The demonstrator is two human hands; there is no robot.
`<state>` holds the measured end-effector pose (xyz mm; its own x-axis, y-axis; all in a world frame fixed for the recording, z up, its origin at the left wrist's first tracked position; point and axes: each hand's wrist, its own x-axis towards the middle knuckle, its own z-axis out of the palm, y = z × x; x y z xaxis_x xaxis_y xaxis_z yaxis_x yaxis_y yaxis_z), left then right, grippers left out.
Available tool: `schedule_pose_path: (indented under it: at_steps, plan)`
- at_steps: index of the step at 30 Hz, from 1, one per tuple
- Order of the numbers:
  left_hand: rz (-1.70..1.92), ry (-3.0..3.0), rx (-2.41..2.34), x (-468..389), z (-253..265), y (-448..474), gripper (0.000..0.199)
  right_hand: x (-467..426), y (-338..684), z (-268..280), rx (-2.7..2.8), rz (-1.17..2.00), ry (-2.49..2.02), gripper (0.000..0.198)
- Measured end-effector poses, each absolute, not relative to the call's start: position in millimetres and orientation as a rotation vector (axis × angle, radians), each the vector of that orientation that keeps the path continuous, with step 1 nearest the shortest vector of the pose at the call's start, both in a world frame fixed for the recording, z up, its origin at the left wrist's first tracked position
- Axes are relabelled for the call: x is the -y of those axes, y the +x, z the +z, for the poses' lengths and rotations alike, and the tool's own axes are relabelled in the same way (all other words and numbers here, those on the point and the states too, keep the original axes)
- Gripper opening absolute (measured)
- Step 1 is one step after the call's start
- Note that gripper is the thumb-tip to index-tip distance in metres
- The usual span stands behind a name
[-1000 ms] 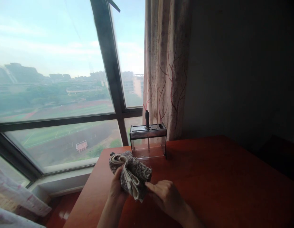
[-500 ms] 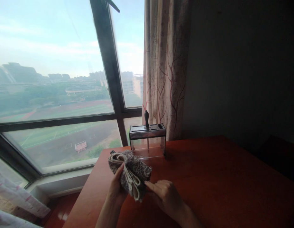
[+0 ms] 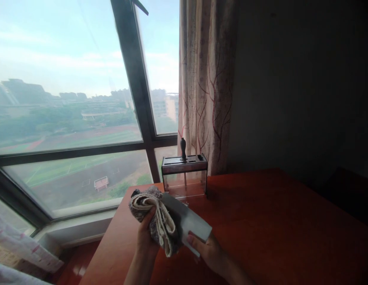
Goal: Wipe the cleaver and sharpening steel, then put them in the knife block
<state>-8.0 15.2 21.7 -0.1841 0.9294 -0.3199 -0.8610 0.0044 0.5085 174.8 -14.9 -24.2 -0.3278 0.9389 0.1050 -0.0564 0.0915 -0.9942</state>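
A folded grey-and-cream cloth (image 3: pixel 160 217) is bunched in my left hand (image 3: pixel 146 231), its thumb pressed over the folds. From the cloth's right side sticks out a broad, flat grey cleaver blade (image 3: pixel 191 221), slightly blurred. My right hand (image 3: pixel 212 249) grips the blade's outer end, thumb on the near face and fingers behind. A small dark end pokes out at the cloth's upper left; I cannot tell for certain whether it is the cleaver's handle. Both hands are above the table, and the cloth hides the rest of the cleaver.
Behind the cloth, a clear-sided knife block (image 3: pixel 185 166) with a slotted top stands at the far edge of the reddish-brown table (image 3: pixel 275 229). One black-handled tool (image 3: pixel 183 148) is upright in it. A window (image 3: pixel 67 99) lies left, a curtain (image 3: pixel 207 79) behind.
The grey blade has come into view out of the cloth's right side. My right hand has gone from pointing at the cloth to gripping the blade. The cloth has shifted slightly left.
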Motion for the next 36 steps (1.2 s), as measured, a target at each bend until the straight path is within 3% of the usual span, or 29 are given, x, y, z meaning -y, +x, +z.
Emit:
schedule_pose_path:
  at_steps: [5,18,25,32,36]
  plan:
    - [1.580,0.181,-0.700,-17.2,18.7,-1.5,0.017,9.7,173.2,-29.3,1.336,1.471,-0.928,0.044]
    - [1.548,0.124,-0.667,-20.9,10.9,16.0,0.020,13.2,182.1,-20.8,2.036,0.564,-0.875,0.033]
    - [1.404,0.214,-0.563,-10.4,-1.1,10.6,0.023,10.3,180.2,-18.4,1.501,1.117,-0.907,0.034]
    - [1.441,0.182,-0.462,1.7,9.9,8.2,0.066,14.8,184.7,-8.1,1.333,1.299,-0.915,0.036]
    - [1.426,0.166,-0.482,-0.4,13.4,4.0,0.055,16.3,184.5,-10.8,1.308,1.346,-0.929,0.036]
